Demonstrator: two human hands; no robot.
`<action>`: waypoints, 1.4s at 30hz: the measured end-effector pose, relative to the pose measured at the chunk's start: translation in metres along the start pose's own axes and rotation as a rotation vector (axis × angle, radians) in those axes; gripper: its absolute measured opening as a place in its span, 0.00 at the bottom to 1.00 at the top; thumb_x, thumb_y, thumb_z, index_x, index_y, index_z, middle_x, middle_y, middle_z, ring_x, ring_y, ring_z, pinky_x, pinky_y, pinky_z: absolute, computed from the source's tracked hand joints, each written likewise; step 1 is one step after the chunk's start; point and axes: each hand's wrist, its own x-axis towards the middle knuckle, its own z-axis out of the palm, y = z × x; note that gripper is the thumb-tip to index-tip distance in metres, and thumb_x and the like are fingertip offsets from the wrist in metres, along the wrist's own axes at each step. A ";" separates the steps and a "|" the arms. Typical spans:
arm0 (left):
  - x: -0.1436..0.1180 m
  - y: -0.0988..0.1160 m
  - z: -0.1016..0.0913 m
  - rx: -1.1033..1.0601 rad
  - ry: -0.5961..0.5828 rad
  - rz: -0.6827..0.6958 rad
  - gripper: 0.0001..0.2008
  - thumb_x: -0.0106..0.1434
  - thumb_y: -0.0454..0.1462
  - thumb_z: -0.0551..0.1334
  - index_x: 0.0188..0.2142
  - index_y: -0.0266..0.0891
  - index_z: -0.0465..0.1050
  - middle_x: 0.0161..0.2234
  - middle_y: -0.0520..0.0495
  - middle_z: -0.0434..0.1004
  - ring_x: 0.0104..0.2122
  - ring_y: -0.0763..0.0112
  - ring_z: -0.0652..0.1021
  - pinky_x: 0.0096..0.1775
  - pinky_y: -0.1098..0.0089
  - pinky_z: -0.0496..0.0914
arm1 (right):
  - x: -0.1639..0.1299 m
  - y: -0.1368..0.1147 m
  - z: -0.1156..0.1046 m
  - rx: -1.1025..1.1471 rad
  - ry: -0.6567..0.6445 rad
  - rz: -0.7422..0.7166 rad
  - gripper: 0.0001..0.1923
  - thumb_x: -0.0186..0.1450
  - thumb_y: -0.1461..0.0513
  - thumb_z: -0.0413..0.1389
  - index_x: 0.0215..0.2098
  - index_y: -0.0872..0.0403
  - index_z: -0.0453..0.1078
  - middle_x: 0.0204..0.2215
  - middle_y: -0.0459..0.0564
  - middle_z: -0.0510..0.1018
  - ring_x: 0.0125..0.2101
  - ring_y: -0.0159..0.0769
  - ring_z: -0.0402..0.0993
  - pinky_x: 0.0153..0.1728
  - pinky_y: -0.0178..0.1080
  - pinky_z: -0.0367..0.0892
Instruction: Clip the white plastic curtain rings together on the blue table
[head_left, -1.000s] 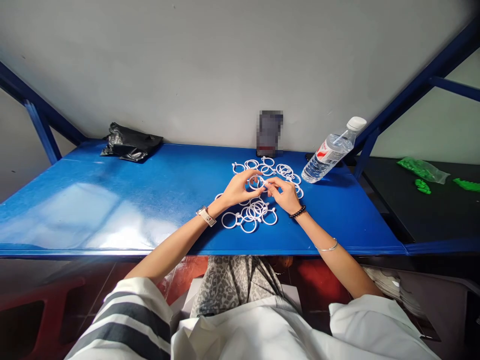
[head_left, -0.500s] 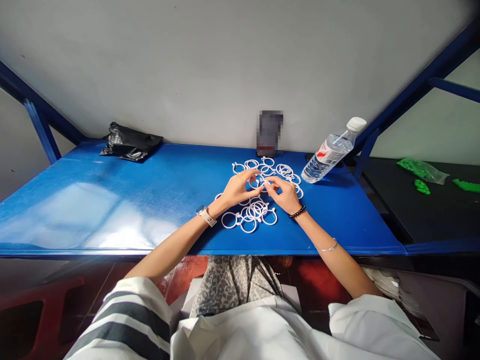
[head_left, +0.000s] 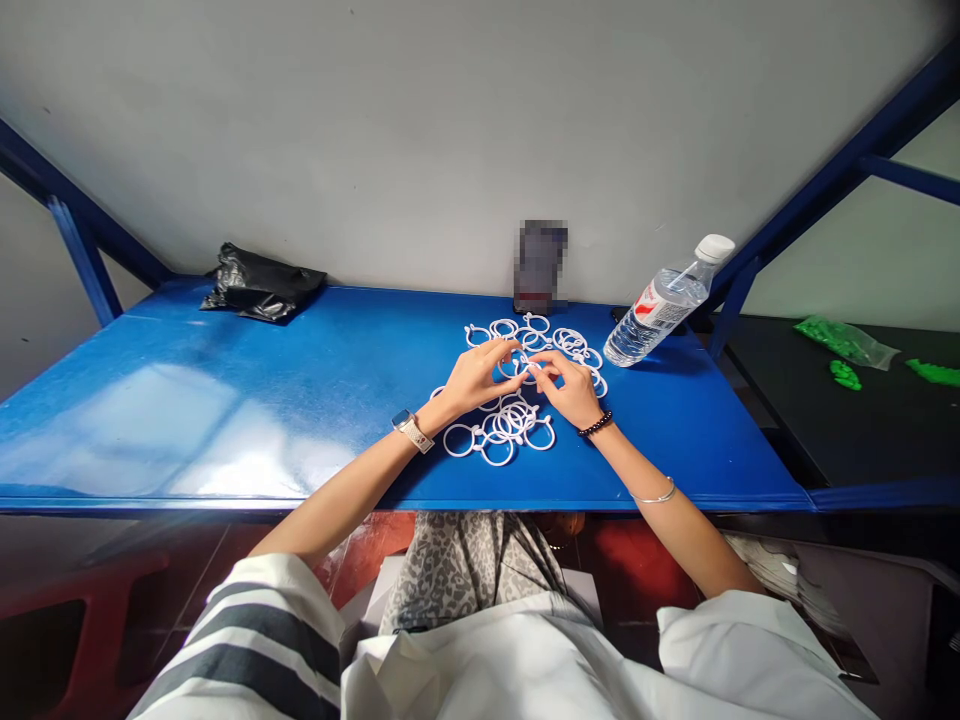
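My left hand (head_left: 476, 379) is closed in a pinch on a white curtain ring (head_left: 513, 371) above the blue table. From the other side, the fingertips of my right hand (head_left: 568, 387) pinch a small white part at the ring's edge. My fingers hide most of that joint, so its details cannot be made out. Several more white curtain rings with small eyelets lie loose around my hands: one cluster of rings (head_left: 512, 420) is nearer to me, another group of rings (head_left: 568, 342) lies behind my right hand.
A tilted water bottle (head_left: 660, 310) stands right of the rings. A dark phone-like object (head_left: 538, 268), blurred out, leans on the wall behind. A black plastic bag (head_left: 262, 284) rests at the back left of the blue table (head_left: 360, 390). Green pieces in a bag (head_left: 844, 340) lie on the dark table at right.
Hardly anything differs. My right fingertips have shifted very slightly at the ring; the loose rings and the other objects stay in place.
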 end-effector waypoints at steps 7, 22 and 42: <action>0.001 0.001 -0.001 0.015 0.000 0.000 0.22 0.62 0.50 0.60 0.48 0.37 0.69 0.34 0.45 0.76 0.33 0.69 0.76 0.33 0.72 0.67 | 0.000 0.001 0.000 0.023 0.018 -0.004 0.08 0.69 0.57 0.52 0.39 0.51 0.69 0.18 0.44 0.75 0.23 0.36 0.76 0.28 0.36 0.69; 0.000 0.003 0.000 0.061 -0.008 0.036 0.22 0.64 0.51 0.59 0.49 0.37 0.68 0.34 0.45 0.76 0.34 0.68 0.76 0.32 0.72 0.67 | 0.000 0.004 -0.001 0.016 0.010 -0.007 0.07 0.68 0.58 0.52 0.34 0.51 0.67 0.18 0.44 0.75 0.24 0.38 0.76 0.28 0.37 0.68; -0.001 -0.003 0.001 0.022 0.082 0.031 0.27 0.62 0.56 0.56 0.48 0.36 0.68 0.32 0.47 0.76 0.28 0.73 0.75 0.30 0.74 0.66 | -0.001 0.001 0.000 0.112 -0.022 -0.006 0.08 0.68 0.57 0.52 0.32 0.51 0.63 0.19 0.43 0.76 0.21 0.35 0.75 0.26 0.36 0.66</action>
